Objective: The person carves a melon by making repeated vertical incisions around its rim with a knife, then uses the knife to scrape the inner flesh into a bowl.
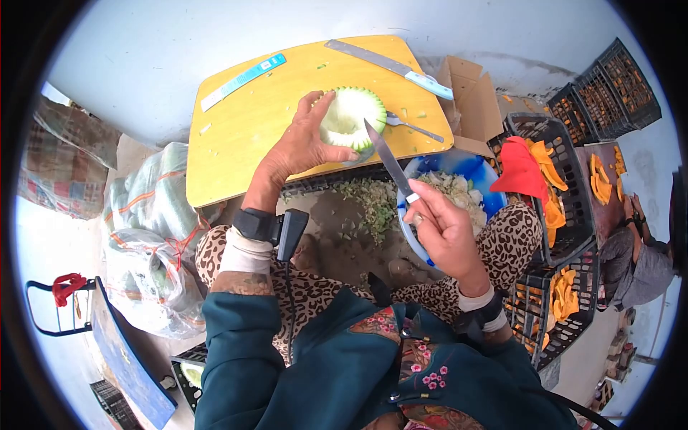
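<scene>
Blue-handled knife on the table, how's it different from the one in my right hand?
The table knife lies flat on the yellow table; the held knife is up in your right hand. The table knife's blade looks longer, while the held knife's is shorter and tapers to a point. Both have grey blades.

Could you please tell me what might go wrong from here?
The small knife in the right hand points towards the carved melon, so a slip might cut the left hand holding it. The large knife's handle overhangs the table edge and could get knocked off.
</scene>
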`<action>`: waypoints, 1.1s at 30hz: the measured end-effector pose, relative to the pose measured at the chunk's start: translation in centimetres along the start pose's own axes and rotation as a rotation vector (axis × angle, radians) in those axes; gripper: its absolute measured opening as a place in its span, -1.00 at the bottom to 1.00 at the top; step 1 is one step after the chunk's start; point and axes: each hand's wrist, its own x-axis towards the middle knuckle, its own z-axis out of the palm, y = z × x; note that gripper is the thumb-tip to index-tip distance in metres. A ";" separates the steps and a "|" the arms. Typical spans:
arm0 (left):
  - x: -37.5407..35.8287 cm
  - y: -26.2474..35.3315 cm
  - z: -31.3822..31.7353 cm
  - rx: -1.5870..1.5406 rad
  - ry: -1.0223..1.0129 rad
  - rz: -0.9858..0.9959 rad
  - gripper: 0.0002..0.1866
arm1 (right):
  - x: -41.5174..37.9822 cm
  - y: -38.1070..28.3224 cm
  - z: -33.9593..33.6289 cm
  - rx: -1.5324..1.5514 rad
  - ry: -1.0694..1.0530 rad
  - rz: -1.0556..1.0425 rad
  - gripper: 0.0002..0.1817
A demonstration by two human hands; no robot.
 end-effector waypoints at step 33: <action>0.2 -0.5 0.1 0.025 0.025 0.033 0.28 | -0.8 -0.1 1.5 -0.270 0.089 -0.056 -0.47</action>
